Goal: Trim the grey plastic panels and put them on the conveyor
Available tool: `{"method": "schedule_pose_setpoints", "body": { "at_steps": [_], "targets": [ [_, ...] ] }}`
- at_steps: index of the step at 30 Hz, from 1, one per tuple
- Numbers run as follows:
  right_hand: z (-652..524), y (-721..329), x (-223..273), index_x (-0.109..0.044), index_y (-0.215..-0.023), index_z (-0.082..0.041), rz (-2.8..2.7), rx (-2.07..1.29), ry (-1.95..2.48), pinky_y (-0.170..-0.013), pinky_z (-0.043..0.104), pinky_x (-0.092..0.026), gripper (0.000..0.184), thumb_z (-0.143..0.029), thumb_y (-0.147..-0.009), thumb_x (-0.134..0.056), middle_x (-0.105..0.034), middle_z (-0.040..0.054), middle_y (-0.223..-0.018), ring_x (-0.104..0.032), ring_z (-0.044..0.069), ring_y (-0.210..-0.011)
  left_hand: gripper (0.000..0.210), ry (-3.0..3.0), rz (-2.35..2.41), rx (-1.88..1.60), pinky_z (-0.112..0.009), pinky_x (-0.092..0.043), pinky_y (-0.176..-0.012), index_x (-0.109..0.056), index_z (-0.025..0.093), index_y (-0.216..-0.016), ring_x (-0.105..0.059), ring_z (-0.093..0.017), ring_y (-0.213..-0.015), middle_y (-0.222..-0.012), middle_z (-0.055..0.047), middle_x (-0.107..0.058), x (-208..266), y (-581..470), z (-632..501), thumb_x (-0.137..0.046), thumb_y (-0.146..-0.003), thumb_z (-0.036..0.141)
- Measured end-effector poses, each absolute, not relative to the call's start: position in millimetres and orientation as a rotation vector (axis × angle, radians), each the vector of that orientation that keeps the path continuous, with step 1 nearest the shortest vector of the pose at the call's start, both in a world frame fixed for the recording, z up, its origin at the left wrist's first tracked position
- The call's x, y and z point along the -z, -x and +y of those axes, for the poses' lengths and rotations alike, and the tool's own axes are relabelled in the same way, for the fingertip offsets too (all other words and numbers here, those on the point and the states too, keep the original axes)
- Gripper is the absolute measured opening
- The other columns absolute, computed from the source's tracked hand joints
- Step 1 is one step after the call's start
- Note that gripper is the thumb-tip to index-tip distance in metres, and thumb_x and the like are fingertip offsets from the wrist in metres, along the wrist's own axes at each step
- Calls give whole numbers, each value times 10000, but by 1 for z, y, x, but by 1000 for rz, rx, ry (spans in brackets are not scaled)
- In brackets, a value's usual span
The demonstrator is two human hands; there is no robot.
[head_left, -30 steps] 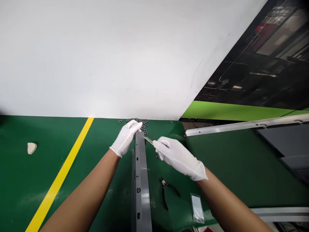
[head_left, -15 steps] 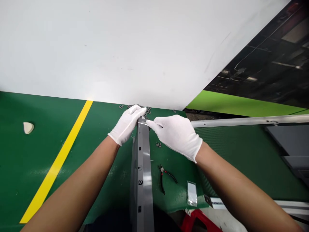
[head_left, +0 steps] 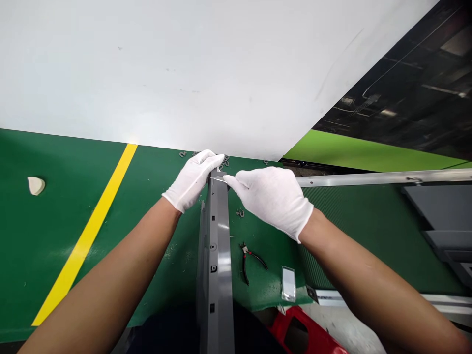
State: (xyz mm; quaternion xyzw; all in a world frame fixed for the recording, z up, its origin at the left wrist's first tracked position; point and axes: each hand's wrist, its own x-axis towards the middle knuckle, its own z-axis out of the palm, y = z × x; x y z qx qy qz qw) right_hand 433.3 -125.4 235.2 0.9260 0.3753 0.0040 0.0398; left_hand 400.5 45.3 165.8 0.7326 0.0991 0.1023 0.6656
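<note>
A long grey plastic panel [head_left: 220,221] stands on edge between my arms, with small slots along its narrow top side. My white-gloved left hand [head_left: 197,178] is closed around its far end, thumb on top. My white-gloved right hand [head_left: 271,196] is a fist just right of that end. From this fist a thin, bright knife blade [head_left: 217,179] lies across the panel's top edge; its handle is hidden in the glove. Small grey U-shaped plastic scraps [head_left: 226,161] lie behind the panel's end. Another scrap [head_left: 240,213] is on the mat below my right hand.
Black-handled cutting pliers [head_left: 246,255] lie open right of the panel, near a clear sleeve [head_left: 288,283]. The green mat [head_left: 66,196] bears a yellow stripe [head_left: 88,231] and a white piece [head_left: 36,185]. A white board [head_left: 184,73] rises behind. A ribbed conveyor belt [head_left: 354,236] runs at right.
The whole view has shifted slightly, so things sit a little higher. Both hands keep their places at the panel's far end, and the blade still lies across its edge.
</note>
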Motion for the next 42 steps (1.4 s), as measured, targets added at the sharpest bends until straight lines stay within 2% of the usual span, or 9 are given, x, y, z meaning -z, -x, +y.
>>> {"method": "schedule_pose_setpoints", "body": {
  "at_steps": [6,21,42],
  "targets": [
    [-128,-432,-232,-720,-789,-207,1167,-67,-2819,-622,320,-310,634,-577,-1073,-290,-696,77,-684,-634,212,-648,332,-1716,196,-240,-277,-410,-692,-527,213,-745,-531,-165,-791,-815,-1,-588,-164,-401,46,-583,-961,460],
    [-130,-426,-230,-710,-796,-192,1157,-68,-2796,-619,321,-289,673,-593,-1075,-248,-706,90,-704,-639,210,-650,332,-1745,210,-229,-279,-377,-667,-529,214,-751,-475,-156,-734,-790,7,-552,-165,-400,46,-570,-964,466],
    [-135,-422,-226,-717,-816,-196,1179,-80,-2814,-634,319,-286,673,-588,-1080,-238,-710,91,-721,-642,219,-670,320,-1712,230,-221,-280,-359,-648,-533,212,-766,-486,-146,-704,-756,15,-553,-162,-401,44,-586,-958,463]
  ]
}}
